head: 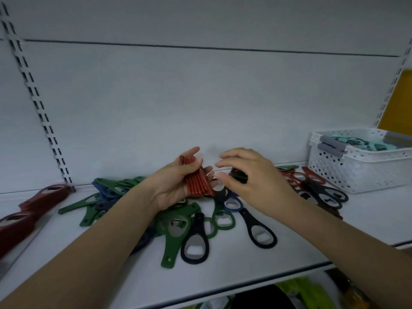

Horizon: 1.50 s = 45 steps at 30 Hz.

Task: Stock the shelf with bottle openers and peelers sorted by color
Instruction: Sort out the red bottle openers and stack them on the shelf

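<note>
Left hand [176,186] grips stack of red openers [197,180] edge-on, above mixed pile of green/dark openers [200,224] on shelf [312,248]. Right hand [252,181] hovers beside stack, fingers relaxed, holding nothing. White basket [361,166] at shelf's right.

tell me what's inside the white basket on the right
The white basket holds teal items and something dark among them, near the rim. Its perforated walls and grey handles hide whatever lies deeper.
</note>
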Available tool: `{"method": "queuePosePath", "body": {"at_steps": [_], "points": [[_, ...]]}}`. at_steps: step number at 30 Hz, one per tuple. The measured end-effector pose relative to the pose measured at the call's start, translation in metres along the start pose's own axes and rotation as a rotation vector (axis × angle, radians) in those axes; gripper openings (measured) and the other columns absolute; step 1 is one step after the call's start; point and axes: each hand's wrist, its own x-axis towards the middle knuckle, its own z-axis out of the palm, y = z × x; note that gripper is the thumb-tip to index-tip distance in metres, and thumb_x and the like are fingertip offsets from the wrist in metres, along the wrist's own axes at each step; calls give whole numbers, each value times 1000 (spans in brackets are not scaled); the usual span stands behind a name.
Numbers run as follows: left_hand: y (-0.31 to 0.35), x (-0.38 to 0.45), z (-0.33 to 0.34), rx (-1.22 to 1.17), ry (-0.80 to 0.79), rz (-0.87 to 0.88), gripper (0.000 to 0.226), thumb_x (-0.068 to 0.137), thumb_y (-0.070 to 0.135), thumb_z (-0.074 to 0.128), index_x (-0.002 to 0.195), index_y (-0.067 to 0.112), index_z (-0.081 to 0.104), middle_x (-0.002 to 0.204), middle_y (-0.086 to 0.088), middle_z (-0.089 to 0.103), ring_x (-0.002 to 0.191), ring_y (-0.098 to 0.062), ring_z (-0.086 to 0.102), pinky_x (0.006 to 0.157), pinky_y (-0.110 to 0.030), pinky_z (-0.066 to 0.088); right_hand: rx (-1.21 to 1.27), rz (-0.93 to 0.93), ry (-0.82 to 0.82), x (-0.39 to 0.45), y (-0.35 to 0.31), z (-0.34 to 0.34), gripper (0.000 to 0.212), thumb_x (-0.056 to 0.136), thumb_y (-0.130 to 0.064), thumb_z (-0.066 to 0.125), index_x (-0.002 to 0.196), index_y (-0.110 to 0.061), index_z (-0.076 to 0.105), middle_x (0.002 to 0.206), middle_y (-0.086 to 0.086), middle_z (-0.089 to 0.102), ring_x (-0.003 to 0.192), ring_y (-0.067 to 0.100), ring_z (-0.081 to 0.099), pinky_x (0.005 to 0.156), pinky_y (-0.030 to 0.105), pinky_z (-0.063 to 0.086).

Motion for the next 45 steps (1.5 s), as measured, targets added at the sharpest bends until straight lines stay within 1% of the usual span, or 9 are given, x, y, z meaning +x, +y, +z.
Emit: {"method": "queuePosePath", "body": {"at_steps": [6, 12, 17, 23, 29, 33, 36, 40, 45], "points": [[47, -30, 0, 270, 56, 34, 18, 94, 17, 60, 111, 15, 58, 106, -23, 60, 83, -29, 68, 75, -48, 61, 222, 32, 36, 18, -1, 10, 27, 100, -34, 53, 107, -18, 73, 104, -9, 67, 95, -1, 61, 86, 18, 48], [103, -106, -42, 352, 226, -23, 46, 79, 24, 72, 122, 15, 59, 110, -20, 60, 92, -29, 66, 80, -43, 60, 356, -54, -101, 41, -53, 39, 37, 98, -48, 43, 115, -26, 68, 111, -13, 62, 100, -9, 56, 79, -2, 37], [133, -173, -88, 474, 408, 58, 29, 95, 6, 58, 122, 16, 63, 98, -11, 63, 91, -22, 66, 81, -41, 59, 385, -155, -250, 55, -108, 73, 47, 96, -55, 37, 122, -27, 63, 116, -12, 59, 97, -8, 55, 79, 5, 39], [148, -221, -131, 735, 595, 56, 37, 83, 11, 75, 119, 7, 65, 105, -11, 67, 96, -25, 71, 90, -44, 58, 341, -285, -391, 73, -166, 112, 49, 97, -58, 36, 132, -29, 56, 123, -11, 54, 105, 3, 52, 90, 22, 41], [160, -209, -190, 1457, 856, -143, 39, 74, 34, 85, 101, 12, 69, 90, -4, 76, 87, -24, 74, 90, -45, 58, 196, -323, -532, 99, -188, 156, 48, 100, -51, 42, 140, -27, 51, 139, -8, 46, 116, 11, 55, 99, 28, 43], [151, -182, -224, 1707, 904, -335, 57, 71, 46, 84, 117, 16, 67, 111, -4, 67, 97, -24, 63, 83, -36, 55, 62, -473, -521, 84, -184, 186, 50, 102, -47, 40, 145, -23, 45, 150, -5, 36, 134, 15, 38, 111, 33, 36], [151, -159, -234, 1765, 909, -369, 60, 71, 46, 84, 118, 14, 65, 112, -5, 66, 97, -25, 61, 74, -32, 49, 69, -456, -592, 78, -182, 189, 53, 103, -48, 38, 150, -24, 37, 153, -9, 29, 138, 11, 32, 115, 29, 31], [153, -136, -235, 1772, 957, -377, 44, 72, 41, 83, 87, 6, 61, 76, -4, 57, 79, -26, 58, 54, -27, 44, 82, -440, -604, 79, -180, 190, 55, 103, -49, 37, 151, -24, 35, 156, -9, 28, 140, 11, 28, 117, 28, 27], [151, -127, -230, 1814, 981, -465, 47, 80, 43, 77, 100, 8, 53, 98, -9, 55, 96, -29, 60, 74, -34, 50, 88, -443, -604, 79, -181, 191, 55, 103, -50, 37, 151, -24, 35, 156, -8, 29, 140, 10, 27, 117, 28, 25]]}}
